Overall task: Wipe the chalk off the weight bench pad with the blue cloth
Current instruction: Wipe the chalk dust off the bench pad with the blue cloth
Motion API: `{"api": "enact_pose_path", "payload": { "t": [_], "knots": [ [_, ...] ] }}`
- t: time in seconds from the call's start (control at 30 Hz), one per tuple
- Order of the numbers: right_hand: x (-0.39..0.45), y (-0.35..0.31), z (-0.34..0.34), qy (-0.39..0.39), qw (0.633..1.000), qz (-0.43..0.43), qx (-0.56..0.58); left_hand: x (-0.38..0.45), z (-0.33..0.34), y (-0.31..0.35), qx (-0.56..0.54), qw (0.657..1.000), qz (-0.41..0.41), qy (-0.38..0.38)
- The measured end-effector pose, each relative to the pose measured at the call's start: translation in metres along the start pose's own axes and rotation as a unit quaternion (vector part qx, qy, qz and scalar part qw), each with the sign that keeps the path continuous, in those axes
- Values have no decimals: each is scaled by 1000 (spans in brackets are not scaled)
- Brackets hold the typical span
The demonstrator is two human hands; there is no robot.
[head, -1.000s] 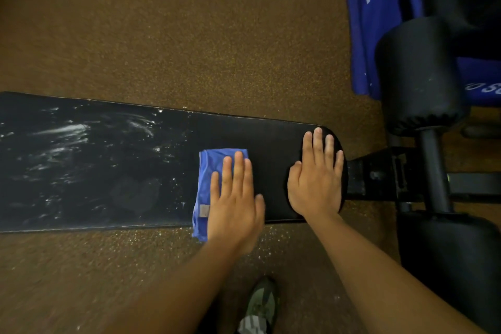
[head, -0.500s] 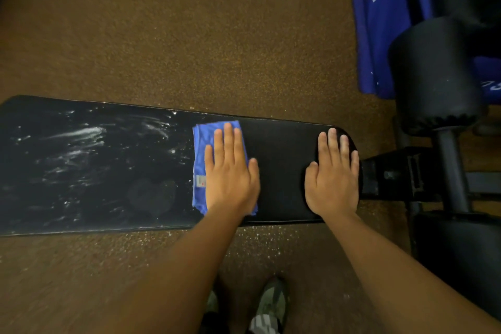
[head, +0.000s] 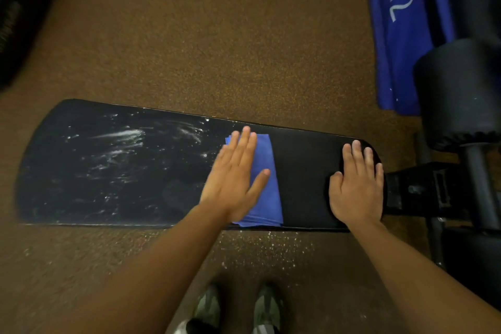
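A: Where is the blue cloth (head: 267,184) seen from the head view?

B: On the bench pad (head: 303,171), pressed flat under the left hand (head: 233,184), fingers extended, beside chalk smears (head: 119,144). The right hand (head: 355,187) is laid flat, fingers open, at the pad's end

speckled brown rubber floor (head: 217,35) | blue printed banner (head: 398,43), upper right | black cylindrical foam roller pad (head: 458,95) beside it | grey-green shoes (head: 238,309), bottom

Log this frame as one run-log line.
left hand flat on blue cloth | right hand bracing pad | chalk remains left
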State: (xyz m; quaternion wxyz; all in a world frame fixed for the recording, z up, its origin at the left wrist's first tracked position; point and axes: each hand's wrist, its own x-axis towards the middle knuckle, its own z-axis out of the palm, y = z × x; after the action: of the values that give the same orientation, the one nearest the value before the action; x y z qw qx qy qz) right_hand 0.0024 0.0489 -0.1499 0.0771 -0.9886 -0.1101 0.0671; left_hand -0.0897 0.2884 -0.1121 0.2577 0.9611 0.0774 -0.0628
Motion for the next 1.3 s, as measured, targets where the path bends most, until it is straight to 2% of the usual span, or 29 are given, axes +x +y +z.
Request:
{"api": "enact_pose_path", "payload": {
  "t": [0.17,0.33,0.5,0.7,0.8,0.97,1.03,1.17,1.23,1.3],
  "knots": [
    [-4,-20,-5,-4,1000,27,10,-15,-22,-58,104,992,-56,37],
    [-24,-99,-10,3,992,-107,64,-14,-31,-87,128,989,-72,35],
    [-24,-155,4,-36,982,-180,55,-14,-33,-114,135,988,-67,24],
    [-21,-170,30,-63,986,-146,-51,-20,-38,-144,131,990,-48,10],
    [-13,-179,30,-61,991,-105,-54,-20,-38,-145,125,991,-46,8],
    [27,-218,31,-45,999,11,-23,-20,-38,-146,113,993,-44,12],
    [25,-233,32,-48,999,-9,-21,-19,-37,-146,108,993,-41,14],
    [-44,-232,34,-77,989,-128,-23,-20,-38,-150,111,993,-35,13],
    [-74,-206,33,-101,987,-123,-30,-21,-38,-150,110,993,-33,12],
    [-73,-180,30,-94,992,-79,-42,-21,-38,-148,109,993,-33,17]
  ]
}}
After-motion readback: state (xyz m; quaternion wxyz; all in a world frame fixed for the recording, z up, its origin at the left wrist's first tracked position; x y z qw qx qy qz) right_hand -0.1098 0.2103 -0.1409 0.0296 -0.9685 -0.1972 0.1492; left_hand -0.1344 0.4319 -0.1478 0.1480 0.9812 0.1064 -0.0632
